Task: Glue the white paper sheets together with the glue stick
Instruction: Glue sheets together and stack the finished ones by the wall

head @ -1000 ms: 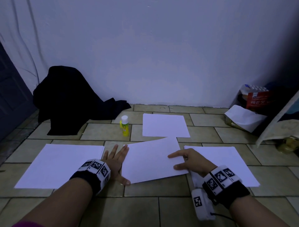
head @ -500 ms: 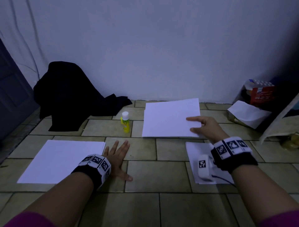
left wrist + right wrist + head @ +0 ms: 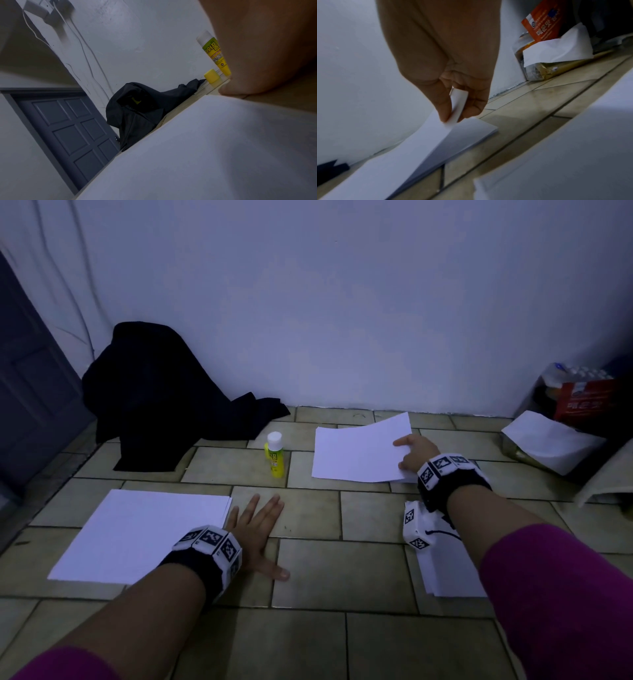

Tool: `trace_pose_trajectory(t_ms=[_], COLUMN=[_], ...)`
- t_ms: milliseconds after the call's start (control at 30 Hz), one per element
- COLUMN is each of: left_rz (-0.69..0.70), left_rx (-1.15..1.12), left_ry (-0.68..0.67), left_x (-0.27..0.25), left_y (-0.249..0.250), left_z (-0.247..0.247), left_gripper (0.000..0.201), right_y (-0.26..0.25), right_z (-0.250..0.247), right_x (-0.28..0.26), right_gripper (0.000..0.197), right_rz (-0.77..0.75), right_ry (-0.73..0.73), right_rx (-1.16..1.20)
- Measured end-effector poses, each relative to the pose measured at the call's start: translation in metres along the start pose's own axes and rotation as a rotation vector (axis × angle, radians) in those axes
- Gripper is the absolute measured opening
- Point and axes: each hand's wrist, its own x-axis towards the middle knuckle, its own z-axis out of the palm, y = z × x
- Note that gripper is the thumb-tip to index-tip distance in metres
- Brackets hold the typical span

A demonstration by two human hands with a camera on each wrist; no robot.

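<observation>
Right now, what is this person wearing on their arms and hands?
Both hands are bare. The left hand and right hand each have a black wristband ringed with white blocks bearing black square-pattern markers. A white marked box with a thin black cable hangs under the right wrist. The sleeves are magenta.

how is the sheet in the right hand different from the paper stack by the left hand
The held sheet is one sheet, lifted and curling at its near edge; the left stack is several sheets lying flat on the floor. The right hand pinches the held sheet's edge; the left hand lies flat beside the left stack, gripping nothing. The held sheet sits nearer the wall. Both are plain white.
</observation>
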Motion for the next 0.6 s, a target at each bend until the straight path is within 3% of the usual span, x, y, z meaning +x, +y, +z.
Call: trace_pose_trajectory(t_ms=[133,367,533,600], left_rz=[0.004,0.003,-0.049,-0.043], left_rx=[-0.011,0.023,0.038,0.043], left_ry=[-0.008,-0.032,-0.006,-0.014], left_x=[0.000,0.004,0.001,0.001], left_y=[-0.001,-0.002,0.001,0.001], left_z=[0.000,-0.001,-0.001,-0.001], left_gripper=[0.169,0.166,0.130,0.135], right_y=[0.004,0.006,0.015,0.018], right_z=[0.007,0.012,0.017,0.019], right_x=[0.009,0.025,0.024,0.022], right_gripper=[0.046,0.055,0.055,0.053], right_rz=[-0.006,-0.030,-0.074,-0.073], right_ry=[0.019,-0.122,-0.148,-0.134], right_rx=[-0.065,-0.265,-0.464,-0.575])
